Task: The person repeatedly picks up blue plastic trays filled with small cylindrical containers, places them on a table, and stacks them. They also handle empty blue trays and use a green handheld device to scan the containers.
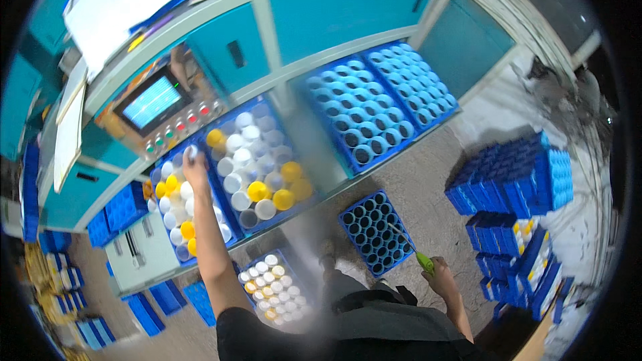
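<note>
My left hand [195, 170] reaches over a blue tray [212, 190] of white and yellow round pieces. Its fingers are closed around a small white cylindrical piece [192, 153] at the tray's far end. At the lower right, my right hand [441, 278] is wrapped round the bright green handle [424, 263] of a tool with a thin shaft [403, 234]. That shaft points up and left, over a blue crate of dark round tubes [376, 232] on the floor. What kind of tool it is, I cannot make out.
A second tray of white and yellow pieces [265, 209] stands beside the first. Two blue trays of light-blue tubes [361, 103] sit farther right on the bench. A control panel [152, 102] rises behind the left trays. Stacked blue crates [498, 177] stand on the floor at right.
</note>
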